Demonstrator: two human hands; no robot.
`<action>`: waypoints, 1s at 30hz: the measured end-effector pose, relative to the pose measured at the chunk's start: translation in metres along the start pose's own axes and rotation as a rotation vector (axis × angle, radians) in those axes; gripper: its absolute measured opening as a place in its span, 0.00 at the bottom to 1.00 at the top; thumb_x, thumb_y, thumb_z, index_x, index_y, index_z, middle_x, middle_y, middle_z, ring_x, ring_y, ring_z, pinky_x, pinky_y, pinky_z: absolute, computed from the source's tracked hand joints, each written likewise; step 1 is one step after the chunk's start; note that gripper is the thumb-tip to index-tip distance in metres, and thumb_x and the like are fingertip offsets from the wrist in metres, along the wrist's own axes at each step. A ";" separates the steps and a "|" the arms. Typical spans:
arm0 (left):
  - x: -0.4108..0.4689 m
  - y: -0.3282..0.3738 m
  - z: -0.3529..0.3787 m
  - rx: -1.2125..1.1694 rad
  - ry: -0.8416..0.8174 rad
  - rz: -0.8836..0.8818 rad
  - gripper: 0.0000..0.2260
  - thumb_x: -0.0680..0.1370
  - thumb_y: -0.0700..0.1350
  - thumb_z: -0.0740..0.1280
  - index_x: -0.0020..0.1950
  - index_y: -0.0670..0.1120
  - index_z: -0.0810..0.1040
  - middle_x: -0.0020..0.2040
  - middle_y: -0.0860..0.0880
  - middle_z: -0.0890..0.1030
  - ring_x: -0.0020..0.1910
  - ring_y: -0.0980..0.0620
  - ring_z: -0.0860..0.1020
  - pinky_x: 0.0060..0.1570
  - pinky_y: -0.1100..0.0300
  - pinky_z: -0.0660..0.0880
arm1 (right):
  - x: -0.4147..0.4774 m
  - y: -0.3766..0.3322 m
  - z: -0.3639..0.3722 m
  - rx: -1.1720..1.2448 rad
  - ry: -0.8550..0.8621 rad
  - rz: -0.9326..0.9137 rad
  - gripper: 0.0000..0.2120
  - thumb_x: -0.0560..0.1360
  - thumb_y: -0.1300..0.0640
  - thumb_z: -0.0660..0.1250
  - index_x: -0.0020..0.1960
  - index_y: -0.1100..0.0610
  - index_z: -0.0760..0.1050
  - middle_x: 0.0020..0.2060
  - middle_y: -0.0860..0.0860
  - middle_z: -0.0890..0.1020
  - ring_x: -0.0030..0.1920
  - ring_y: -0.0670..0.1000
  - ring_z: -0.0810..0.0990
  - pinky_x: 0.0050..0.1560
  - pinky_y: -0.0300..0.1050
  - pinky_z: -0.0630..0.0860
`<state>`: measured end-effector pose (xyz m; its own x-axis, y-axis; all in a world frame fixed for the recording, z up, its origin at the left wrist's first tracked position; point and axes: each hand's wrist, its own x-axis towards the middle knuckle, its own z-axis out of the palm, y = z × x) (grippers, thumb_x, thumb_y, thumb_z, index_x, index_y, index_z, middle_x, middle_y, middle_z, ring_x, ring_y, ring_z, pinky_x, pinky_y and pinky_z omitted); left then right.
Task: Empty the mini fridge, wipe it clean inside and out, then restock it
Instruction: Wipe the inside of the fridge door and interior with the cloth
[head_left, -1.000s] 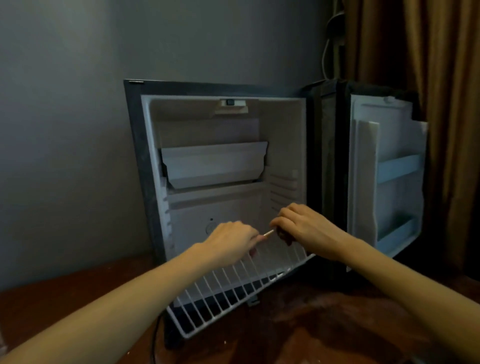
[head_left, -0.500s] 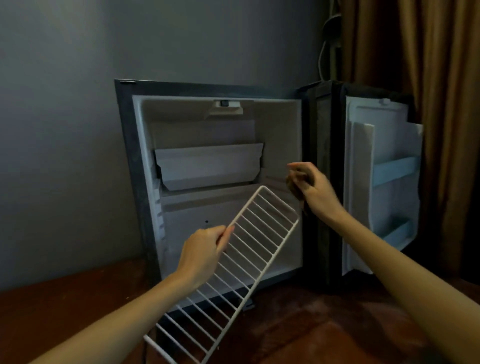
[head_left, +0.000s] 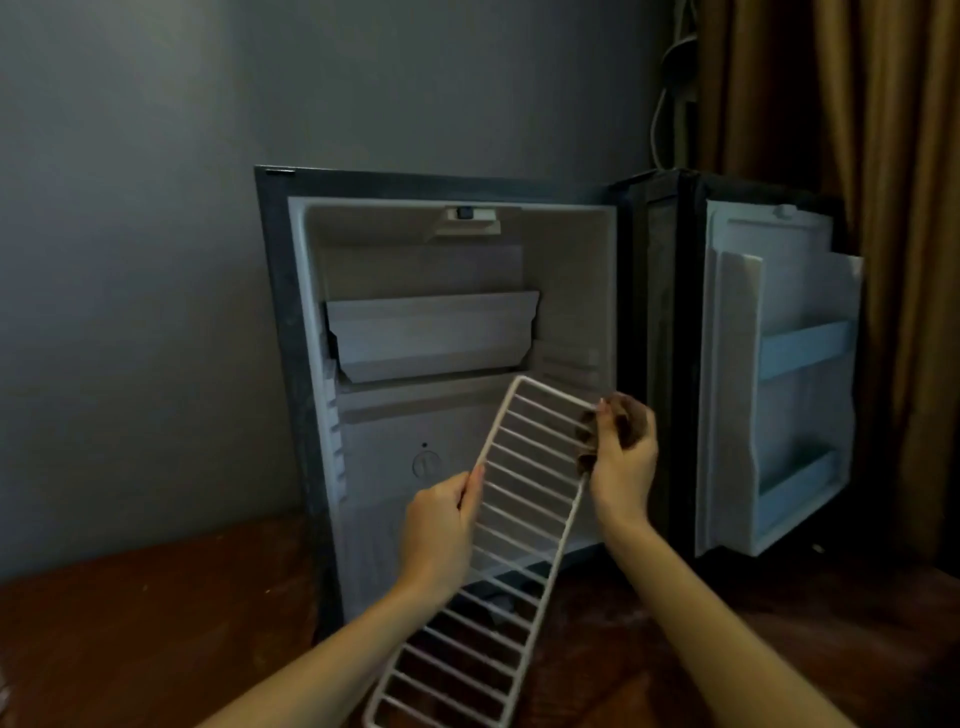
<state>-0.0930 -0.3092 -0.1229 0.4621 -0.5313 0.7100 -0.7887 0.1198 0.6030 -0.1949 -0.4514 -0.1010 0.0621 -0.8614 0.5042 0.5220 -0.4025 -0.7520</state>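
The rack (head_left: 524, 499) tilts before the open fridge (head_left: 280, 364). The left hand (head_left: 441, 525) grips its left rail; the right hand (head_left: 621, 462) pinches a cloth (head_left: 626, 415) against the right rail. Brace firmly and wipe along each wire.

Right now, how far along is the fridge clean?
Done: mini fridge shows nothing stored, wire shelf is out. In hand: left hand holds the shelf, right hand holds a dark cloth against its top corner. Left: wiping inside and out, restocking.
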 end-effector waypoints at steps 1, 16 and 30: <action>0.003 0.005 0.008 -0.046 0.048 -0.045 0.22 0.80 0.55 0.55 0.29 0.46 0.69 0.24 0.51 0.68 0.23 0.53 0.66 0.26 0.60 0.60 | -0.010 0.002 0.005 0.026 0.015 0.039 0.05 0.79 0.56 0.65 0.52 0.46 0.74 0.47 0.53 0.81 0.48 0.55 0.81 0.51 0.60 0.78; 0.077 0.003 0.007 0.031 0.234 -0.469 0.25 0.83 0.57 0.50 0.37 0.42 0.73 0.34 0.46 0.76 0.38 0.44 0.76 0.42 0.51 0.72 | -0.097 0.004 -0.028 -0.618 -0.447 0.072 0.10 0.75 0.50 0.65 0.54 0.40 0.69 0.45 0.44 0.82 0.46 0.46 0.81 0.48 0.45 0.76; 0.117 0.009 -0.012 0.098 -0.262 -0.389 0.20 0.82 0.56 0.56 0.36 0.47 0.73 0.32 0.49 0.74 0.31 0.51 0.72 0.38 0.60 0.70 | -0.023 -0.058 -0.009 -0.193 -0.788 0.549 0.19 0.72 0.42 0.66 0.55 0.54 0.82 0.44 0.52 0.86 0.42 0.50 0.84 0.34 0.38 0.73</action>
<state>-0.0411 -0.3599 -0.0294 0.6232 -0.7158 0.3151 -0.6174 -0.2029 0.7601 -0.2340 -0.4105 -0.0729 0.8416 -0.5189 0.1500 0.1071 -0.1118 -0.9879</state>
